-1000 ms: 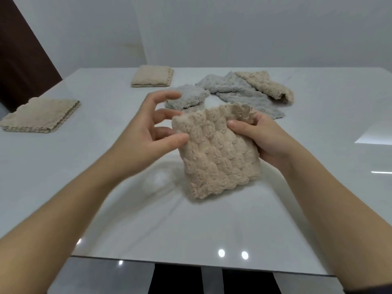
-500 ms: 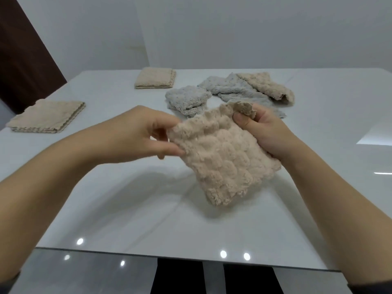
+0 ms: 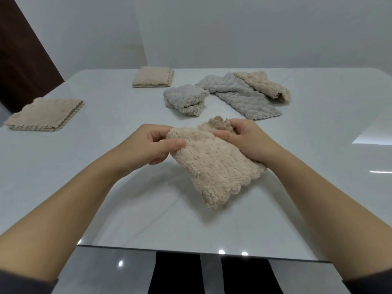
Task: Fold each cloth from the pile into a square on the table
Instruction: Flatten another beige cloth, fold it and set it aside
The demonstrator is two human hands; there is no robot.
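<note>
A fluffy beige cloth (image 3: pixel 214 164), folded into a thick pad, lies slanted on the white table (image 3: pixel 106 115) in front of me, its near corner resting on the surface. My left hand (image 3: pixel 148 147) pinches its far left corner between thumb and fingers. My right hand (image 3: pixel 246 141) grips its far right corner, where the fabric bunches up. Behind lies the pile: a crumpled grey cloth (image 3: pixel 185 98), a long spread grey cloth (image 3: pixel 239 96) and a beige cloth (image 3: pixel 265 85) on top of it.
Two folded beige stacks rest on the table: one at the left edge (image 3: pixel 45 114), one at the far centre (image 3: pixel 153 77). The table's near edge (image 3: pixel 191 250) runs just below my forearms. A dark door stands at the far left.
Both hands have lowered the beige cloth toward the table and tilted it, so its near corner now rests on the surface. My left hand closed from spread fingers to a pinch.
</note>
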